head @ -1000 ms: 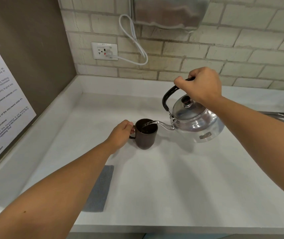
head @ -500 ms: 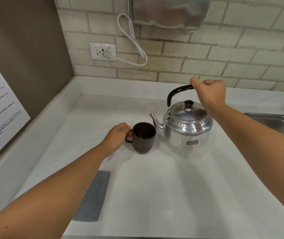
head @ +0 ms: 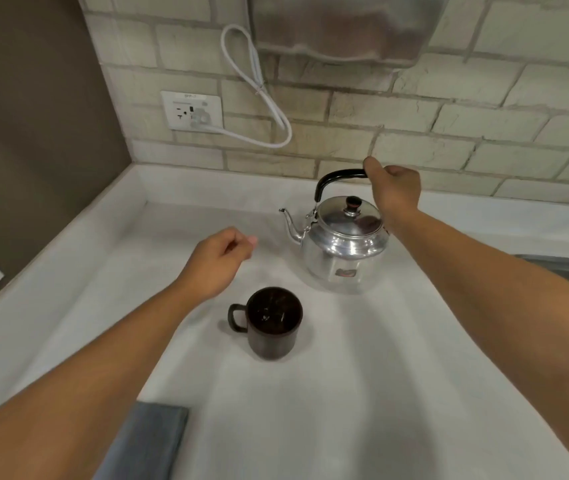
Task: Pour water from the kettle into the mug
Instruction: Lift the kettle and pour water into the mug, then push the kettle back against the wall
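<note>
A shiny metal kettle (head: pixel 343 245) with a black handle stands upright on the white counter (head: pixel 345 393), its spout pointing left. My right hand (head: pixel 395 192) is closed around the right end of that handle. A dark brown mug (head: pixel 272 329) stands in front of the kettle, handle to the left, with liquid glinting inside. My left hand (head: pixel 219 261) hovers above and left of the mug, fingers loosely curled, holding nothing and not touching the mug.
A grey cloth (head: pixel 151 441) lies at the counter's front left. A steel sink edge (head: pixel 567 268) shows at the right. On the brick wall are a socket (head: pixel 191 110) with a white cable (head: pixel 259 95) and a metal dispenser (head: pixel 342 26). A dark panel stands at the left.
The kettle went from tilted and pouring to upright on the counter, farther from the mug. My left hand let go of the mug's handle and lifted away.
</note>
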Available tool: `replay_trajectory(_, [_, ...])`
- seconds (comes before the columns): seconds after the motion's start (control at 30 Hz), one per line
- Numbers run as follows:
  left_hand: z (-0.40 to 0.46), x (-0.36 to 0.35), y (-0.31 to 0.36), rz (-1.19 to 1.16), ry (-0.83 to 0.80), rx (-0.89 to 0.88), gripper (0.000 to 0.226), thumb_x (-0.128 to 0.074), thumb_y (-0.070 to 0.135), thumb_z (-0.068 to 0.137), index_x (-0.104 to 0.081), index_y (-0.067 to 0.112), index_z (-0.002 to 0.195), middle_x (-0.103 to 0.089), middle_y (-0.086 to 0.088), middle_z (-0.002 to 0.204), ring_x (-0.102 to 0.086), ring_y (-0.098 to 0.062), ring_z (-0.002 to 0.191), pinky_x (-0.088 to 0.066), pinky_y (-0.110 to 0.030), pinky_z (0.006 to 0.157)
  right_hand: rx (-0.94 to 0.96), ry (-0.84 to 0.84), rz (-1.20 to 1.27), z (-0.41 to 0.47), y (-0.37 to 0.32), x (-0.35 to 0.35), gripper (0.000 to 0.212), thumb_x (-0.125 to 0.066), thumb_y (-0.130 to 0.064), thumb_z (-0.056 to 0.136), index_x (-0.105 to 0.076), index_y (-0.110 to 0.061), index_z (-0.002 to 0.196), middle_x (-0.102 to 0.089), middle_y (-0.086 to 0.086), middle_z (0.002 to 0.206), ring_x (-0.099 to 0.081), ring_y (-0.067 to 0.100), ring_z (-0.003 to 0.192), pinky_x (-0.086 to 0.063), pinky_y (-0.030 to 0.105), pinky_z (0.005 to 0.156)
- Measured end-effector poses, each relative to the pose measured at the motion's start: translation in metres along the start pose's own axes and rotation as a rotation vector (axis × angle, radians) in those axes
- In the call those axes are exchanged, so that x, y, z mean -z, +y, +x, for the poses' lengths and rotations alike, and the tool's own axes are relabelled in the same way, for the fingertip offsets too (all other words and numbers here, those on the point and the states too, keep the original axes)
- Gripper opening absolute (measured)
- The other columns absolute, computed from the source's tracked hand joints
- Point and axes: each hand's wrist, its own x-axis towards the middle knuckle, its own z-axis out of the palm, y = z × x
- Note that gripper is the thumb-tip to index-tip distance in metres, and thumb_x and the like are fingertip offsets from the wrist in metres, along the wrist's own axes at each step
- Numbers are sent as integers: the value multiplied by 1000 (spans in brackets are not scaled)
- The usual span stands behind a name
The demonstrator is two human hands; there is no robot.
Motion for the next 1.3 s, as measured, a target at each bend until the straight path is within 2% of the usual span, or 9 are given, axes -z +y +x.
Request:
replay_trajectory(0.1, [50,-17,46,36,50,-129,21,-60,28,90,-64,8,94,-67,-6,94,-60,-14,81,-44,-11,78,-8,1,-13,18,11,-13,53,-68,-34,75,-28,-20,43,-23,-10,33,-24,12,42,-27,27,49])
replay_trajectory(0.3, [134,-59,94,131,-72,-154,49,-51,40,93,-47,14,135,-53,-4,139,-51,-18,126,-36,-25,100,-42,-30,-35,50,24,-28,50,-64,-32,78,-29,-18,45,-25,-10,34,-27,13,45,-30,27,48])
replay_trajectory(0.53, [177,-80,78,89,-205,-195,23,-47,30,96,-62,13,90,-66,1,86,-62,-21,88,-49,-50,97,-87,-36,-12,78,43,-40,49,-64,-30,80,-30,-16,48,-28,-5,44,-29,13,46,-29,27,48])
replay_trajectory(0.83, [194,-88,69,109,-189,-161,33,-50,36,95,-67,8,99,-71,-12,101,-65,-31,101,-51,-47,95,-101,-58,63,92,60,-51,53,-68,-33,79,-29,-18,48,-26,-8,42,-28,13,48,-30,27,51])
replay_trajectory(0.93, [197,-90,65,103,-173,-155,37,-50,39,94,-67,6,95,-71,-13,96,-65,-35,96,-52,-49,93,-71,-113,100,97,66,-47,36,-64,-34,85,-43,-17,61,-42,-5,57,-41,12,57,-38,27,62])
replay_trajectory(1.0, [196,-93,60,148,-112,-205,35,-51,38,94,-67,7,95,-71,-12,94,-66,-31,91,-54,-43,89,2,-143,116,97,75,-41,17,-61,-29,90,-56,-15,82,-56,-2,79,-53,11,73,-42,25,74])
replay_trajectory(1.1, [191,-95,52,271,69,-498,24,-55,27,93,-63,11,109,-66,-10,101,-61,-18,89,-51,-27,84,312,-80,-68,94,94,-26,19,-58,-27,94,-63,-15,109,-56,0,106,-58,12,92,-47,18,76])
replay_trajectory(1.2, [184,-100,42,464,156,-770,28,-54,11,91,-63,8,118,-64,-10,105,-58,-22,93,-44,-23,86,633,-42,-235,94,107,-13,24,-54,-12,96,-68,-10,114,-53,-1,98,-57,15,88,-50,23,79])
replay_trajectory(1.3, [186,-105,36,512,172,-764,37,-52,-2,87,-63,6,122,-65,-12,107,-58,-28,94,-42,-24,87,674,-54,-306,99,109,-12,28,-52,-4,95,-68,-7,118,-56,3,91,-55,14,84,-40,5,81])
